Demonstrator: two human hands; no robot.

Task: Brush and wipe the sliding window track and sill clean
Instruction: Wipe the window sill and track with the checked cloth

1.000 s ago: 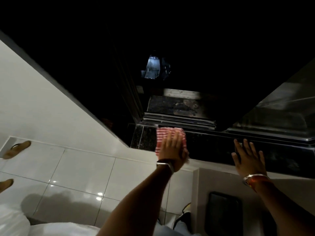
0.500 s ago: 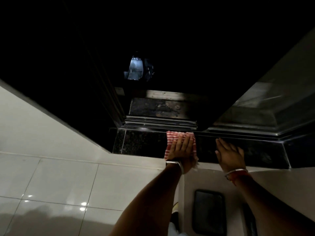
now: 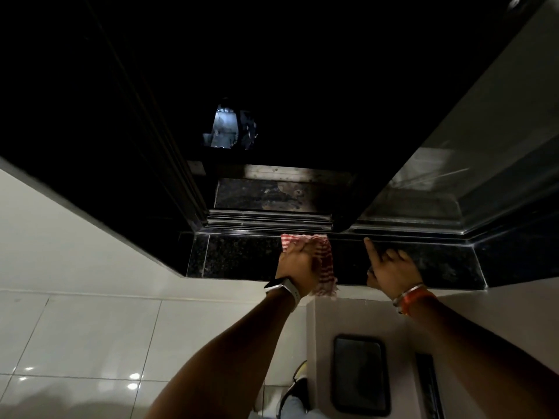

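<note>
A black speckled stone sill (image 3: 242, 255) runs under a dark sliding window. Behind it lies the ribbed metal track (image 3: 266, 220). My left hand (image 3: 298, 266) grips a red-and-white checked cloth (image 3: 325, 264) and presses it on the sill, close to the track. Part of the cloth hangs over the sill's front edge. My right hand (image 3: 391, 266) rests on the sill to the right, index finger stretched toward the track, the other fingers curled. It holds nothing.
The sliding glass pane (image 3: 453, 176) stands at the right, its frame edge meeting the track. A stained outer ledge (image 3: 272, 195) lies beyond the track. White tiled wall (image 3: 90, 328) is below left. A dark rectangular panel (image 3: 360, 373) sits on the wall below the sill.
My left hand went from flat on the cloth to bunching it near the track. My right hand curled its fingers, leaving the index finger pointing forward.
</note>
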